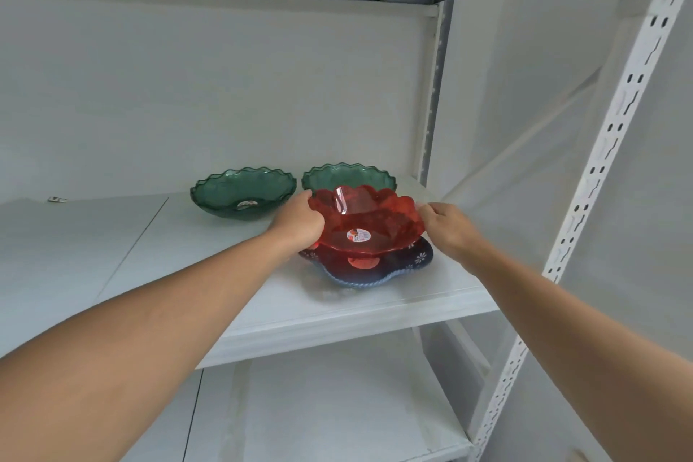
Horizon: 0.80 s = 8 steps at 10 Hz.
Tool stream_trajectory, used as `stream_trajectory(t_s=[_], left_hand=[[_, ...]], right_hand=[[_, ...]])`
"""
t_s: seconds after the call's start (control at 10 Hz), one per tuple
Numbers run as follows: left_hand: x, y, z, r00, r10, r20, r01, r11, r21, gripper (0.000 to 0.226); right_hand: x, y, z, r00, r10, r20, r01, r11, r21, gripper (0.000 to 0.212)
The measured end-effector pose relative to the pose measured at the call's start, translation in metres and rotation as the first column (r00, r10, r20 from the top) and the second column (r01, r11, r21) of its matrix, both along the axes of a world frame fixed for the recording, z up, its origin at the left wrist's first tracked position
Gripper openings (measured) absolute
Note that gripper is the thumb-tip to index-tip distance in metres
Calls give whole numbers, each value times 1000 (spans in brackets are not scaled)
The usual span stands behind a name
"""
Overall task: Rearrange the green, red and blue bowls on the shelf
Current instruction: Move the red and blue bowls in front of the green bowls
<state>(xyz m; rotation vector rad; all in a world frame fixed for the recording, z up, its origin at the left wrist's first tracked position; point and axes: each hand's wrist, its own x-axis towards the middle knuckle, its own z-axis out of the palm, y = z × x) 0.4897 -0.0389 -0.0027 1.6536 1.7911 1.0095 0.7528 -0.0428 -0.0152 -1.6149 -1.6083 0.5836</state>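
Both hands are on the red bowl (pixel 369 221) at centre frame. The left hand (pixel 300 223) is closed over its left rim, fingers curled round the scalloped edge, and the right hand (pixel 448 227) pinches the right rim, fingertips on the edge. The bowl is translucent red plastic with a wavy rim and a small round sticker on its floor, and it tilts, with its far edge higher than its near edge.

Directly beneath it sits the blue bowl (pixel 375 276), dark with white flower marks on its rim, resting on the white shelf board (pixel 187 255) near the front edge. The red bowl sits in or just above the blue one; I cannot tell whether the two touch.

Behind, toward the back wall, stand two green bowls with scalloped rims, both upright. The left green bowl (pixel 243 193) is fully in view at centre left, with a sticker inside. The right green bowl (pixel 348 176) sits just beside it, its front hidden by the red bowl.

A perforated white upright post (pixel 607 146) runs up the right of the frame, and a lower shelf (pixel 318 405) shows at the bottom.
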Motion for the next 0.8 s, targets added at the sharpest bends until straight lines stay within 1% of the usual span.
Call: stream_trajectory(t_s=[0.1,0.2,0.3,0.4,0.5,0.6,0.7,0.8], left_hand=[[8,5,-3,985,22,-169,-24,1000,-6,37],[10,11,-12,962,86,-260,-102,994,-49,62],[13,8,-23,935,122,-332,-134,991,-14,64],[17,7,-32,933,159,-323,-171,985,-8,60],[18,6,-37,940,181,-288,-191,982,-5,51],[16,5,-38,943,177,-281,-182,983,9,53],[13,6,-37,964,142,-223,-151,988,-22,64],[6,2,-25,974,142,-176,-134,989,59,79]], right_hand=[[3,0,-6,999,-11,50,11,1000,11,54],[4,0,-11,995,-14,98,12,1000,26,49],[2,-1,-18,988,-12,157,5,999,43,45],[-1,-1,-26,981,-1,196,-9,999,47,39],[-4,2,-30,981,-17,193,8,999,51,34],[-4,1,-31,979,-35,198,29,999,36,34],[-4,2,-30,983,-12,184,9,1000,20,34],[-3,3,-20,991,-33,129,31,999,20,57]])
